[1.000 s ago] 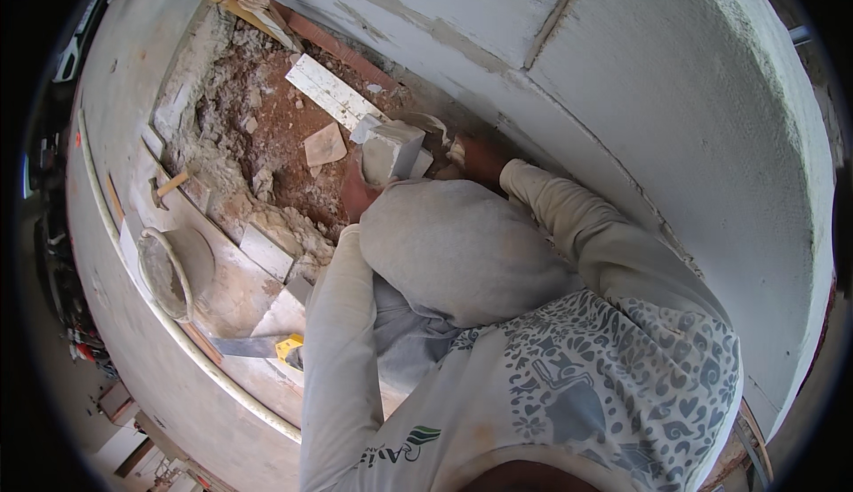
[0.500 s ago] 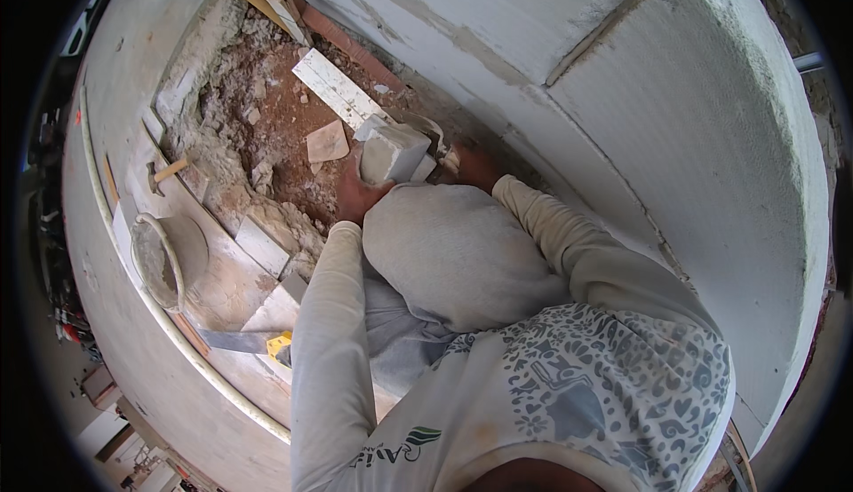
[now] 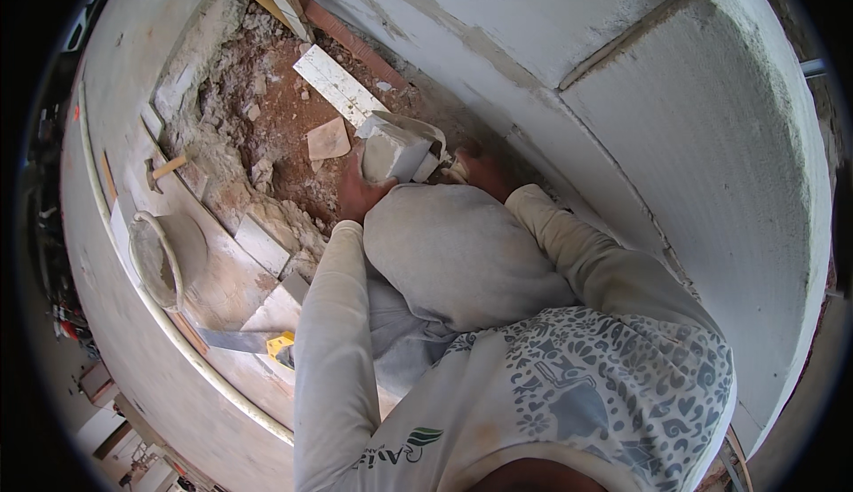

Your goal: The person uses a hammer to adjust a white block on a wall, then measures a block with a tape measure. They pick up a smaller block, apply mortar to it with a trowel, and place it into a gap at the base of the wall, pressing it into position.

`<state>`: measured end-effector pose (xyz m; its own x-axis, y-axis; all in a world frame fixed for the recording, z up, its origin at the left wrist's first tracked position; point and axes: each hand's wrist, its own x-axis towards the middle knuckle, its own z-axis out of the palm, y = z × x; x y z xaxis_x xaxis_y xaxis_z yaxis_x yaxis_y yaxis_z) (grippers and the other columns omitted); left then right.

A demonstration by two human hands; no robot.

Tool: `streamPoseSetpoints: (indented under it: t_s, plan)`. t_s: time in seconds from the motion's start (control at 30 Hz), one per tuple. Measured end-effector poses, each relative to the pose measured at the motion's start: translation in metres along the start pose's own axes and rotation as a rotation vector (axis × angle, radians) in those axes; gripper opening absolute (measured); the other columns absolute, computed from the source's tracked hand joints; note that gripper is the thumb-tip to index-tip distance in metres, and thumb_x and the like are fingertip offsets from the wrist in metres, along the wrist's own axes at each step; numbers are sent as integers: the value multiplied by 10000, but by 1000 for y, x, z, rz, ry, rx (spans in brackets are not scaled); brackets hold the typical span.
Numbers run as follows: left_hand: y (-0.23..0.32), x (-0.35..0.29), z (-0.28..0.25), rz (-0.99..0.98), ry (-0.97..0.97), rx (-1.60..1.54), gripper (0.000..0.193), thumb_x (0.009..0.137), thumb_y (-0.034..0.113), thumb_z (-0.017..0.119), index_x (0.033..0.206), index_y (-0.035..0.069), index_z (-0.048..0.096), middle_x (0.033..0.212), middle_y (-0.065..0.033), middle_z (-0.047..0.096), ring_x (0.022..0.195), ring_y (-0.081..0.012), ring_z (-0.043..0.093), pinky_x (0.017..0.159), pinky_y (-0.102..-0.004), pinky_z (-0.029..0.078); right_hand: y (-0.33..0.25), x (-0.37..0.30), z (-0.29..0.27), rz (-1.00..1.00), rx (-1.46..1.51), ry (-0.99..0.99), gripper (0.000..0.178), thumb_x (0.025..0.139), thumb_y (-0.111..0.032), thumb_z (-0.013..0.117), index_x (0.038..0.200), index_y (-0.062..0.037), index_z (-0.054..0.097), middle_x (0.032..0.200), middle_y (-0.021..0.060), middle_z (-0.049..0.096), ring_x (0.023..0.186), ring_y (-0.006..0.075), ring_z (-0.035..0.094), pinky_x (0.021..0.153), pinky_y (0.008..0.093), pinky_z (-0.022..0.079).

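Now, while my left hand (image 3: pixel 357 194) grips the pale-grey rectangular block (image 3: pixel 382 156), the thin grey curved blade (image 3: pixel 415 125) has shifted onto its far edge, apparently working it, my right hand's (image 3: pixel 486 174) closure indeterminable.

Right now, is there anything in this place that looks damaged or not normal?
Yes. The floor is broken beside the wall: its edge is ragged, and red soil shows where the flat surface stops. A loose flat piece lies on that soil, near the block at the left hand.
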<state>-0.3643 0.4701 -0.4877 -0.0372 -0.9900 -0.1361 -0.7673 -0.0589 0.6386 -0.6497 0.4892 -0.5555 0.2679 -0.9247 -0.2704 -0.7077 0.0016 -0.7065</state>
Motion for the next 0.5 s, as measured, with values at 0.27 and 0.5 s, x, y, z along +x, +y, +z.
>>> streamPoseSetpoints:
  t_s: [0.27,0.5]
  plan:
    - [-5,2,3,97,43,0,973,625,254,944,1459,45,488,1440,-200,565,1318,-364,561,1122,-436,444,-43,-11,-51,-85,-148,1,458,917,-369,726,1206,-29,623,990,251,710,957,461,673,842,527,534]
    - [1,6,6,30,-16,-50,968,620,248,939,1455,42,494,1447,-213,559,1325,-365,556,1123,-425,444,-15,-6,-38,-20,84,43,504,931,-393,705,1278,-43,599,954,268,706,895,460,686,819,521,537]
